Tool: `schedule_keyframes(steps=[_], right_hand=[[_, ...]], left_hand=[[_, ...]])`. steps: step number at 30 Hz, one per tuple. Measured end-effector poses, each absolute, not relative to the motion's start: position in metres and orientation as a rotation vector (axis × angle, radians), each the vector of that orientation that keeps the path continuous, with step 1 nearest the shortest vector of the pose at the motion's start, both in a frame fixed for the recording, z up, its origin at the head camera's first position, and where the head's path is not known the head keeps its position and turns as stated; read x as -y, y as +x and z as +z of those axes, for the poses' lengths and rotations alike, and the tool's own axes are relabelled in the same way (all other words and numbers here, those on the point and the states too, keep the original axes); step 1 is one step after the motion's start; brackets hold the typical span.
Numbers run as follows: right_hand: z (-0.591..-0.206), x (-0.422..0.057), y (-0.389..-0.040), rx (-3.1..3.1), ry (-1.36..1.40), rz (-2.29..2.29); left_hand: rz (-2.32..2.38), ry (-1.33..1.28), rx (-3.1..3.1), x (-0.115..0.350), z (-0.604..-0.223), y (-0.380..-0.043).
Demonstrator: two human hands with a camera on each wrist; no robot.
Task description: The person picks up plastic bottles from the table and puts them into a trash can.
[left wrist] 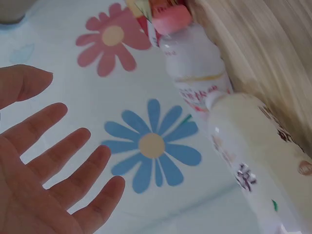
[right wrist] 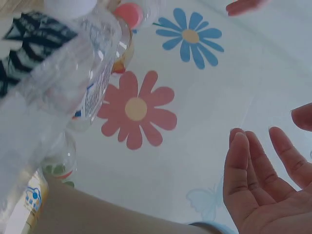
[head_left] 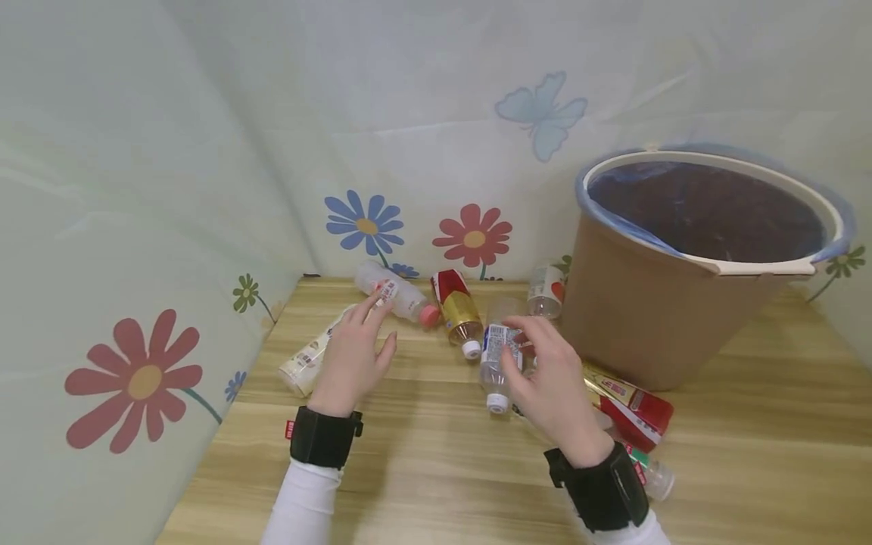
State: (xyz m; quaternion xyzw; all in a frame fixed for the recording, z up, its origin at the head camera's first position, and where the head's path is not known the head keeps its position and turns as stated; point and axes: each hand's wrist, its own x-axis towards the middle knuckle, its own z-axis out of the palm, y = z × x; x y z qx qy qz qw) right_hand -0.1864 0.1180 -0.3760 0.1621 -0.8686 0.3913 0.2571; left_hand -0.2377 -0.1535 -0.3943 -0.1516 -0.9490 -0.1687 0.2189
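Note:
My left hand (head_left: 357,352) hovers with spread fingers over a bottle in a cream label (head_left: 303,367), partly covering it in the head view. Just beyond its fingertips lies a whitish bottle with a pink cap (head_left: 409,301). The left wrist view shows that palm (left wrist: 53,175) holding nothing. My right hand (head_left: 552,378) is raised with relaxed, slightly bent fingers. In the head view it overlaps a clear bottle with a white cap and barcode label (head_left: 496,378). Its palm and fingers (right wrist: 263,180) are bare in the right wrist view.
A tall brown bin (head_left: 627,318) lined with a blue bag stands at the back right. Around it lie a red and gold package (head_left: 640,416), a clear bottle (head_left: 659,481) and a white-labelled bottle (head_left: 545,291). A red and gold bottle (head_left: 455,303) lies mid-table, before a flower-patterned backdrop.

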Motion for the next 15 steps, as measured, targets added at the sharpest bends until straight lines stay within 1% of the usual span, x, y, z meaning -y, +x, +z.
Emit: schedule_keyframes(steps=[10,15], right_hand=[[-0.38,-0.116,-0.187,2.404,0.413,1.092],[-0.383,-0.116,-0.187,2.421,0.437,1.096]], left_hand=[[-0.465,-0.194,2.782,0.188,-0.408,-0.249],[-0.495,-0.132,2.828,0.204,-0.417,-0.254]])
